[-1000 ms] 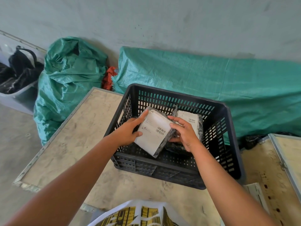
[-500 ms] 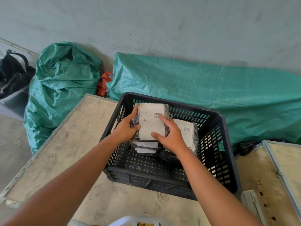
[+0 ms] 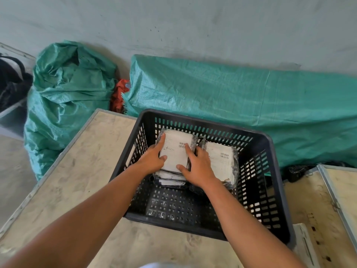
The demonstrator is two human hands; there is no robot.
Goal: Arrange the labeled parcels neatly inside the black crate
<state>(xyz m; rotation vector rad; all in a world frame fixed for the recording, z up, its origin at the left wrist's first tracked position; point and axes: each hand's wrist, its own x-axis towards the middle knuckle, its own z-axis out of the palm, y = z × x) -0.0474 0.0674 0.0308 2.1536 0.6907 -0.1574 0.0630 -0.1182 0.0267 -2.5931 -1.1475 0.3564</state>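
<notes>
A black slotted crate (image 3: 274, 163) stands on a wooden board. Inside it, at the far left, a parcel with a white label (image 3: 176, 151) lies flat on top of a stack of similar parcels (image 3: 170, 179). My left hand (image 3: 152, 157) grips its left edge, thumb on the near corner. My right hand (image 3: 199, 165) rests on its right side, fingers spread over the label. A second stack, topped by a labeled parcel (image 3: 222, 161), sits beside it on the right, touching my right hand.
The wooden board (image 3: 81, 171) carries the crate; another framed board (image 3: 340, 190) lies to the right. Green woven sacks (image 3: 65, 93) and a green tarp (image 3: 241, 97) line the wall behind. A bin with black bags (image 3: 11, 82) stands far left.
The parcel, held tilted above the crate a second ago, has been turned flat and lowered onto the left stack. Both hands went down with it.
</notes>
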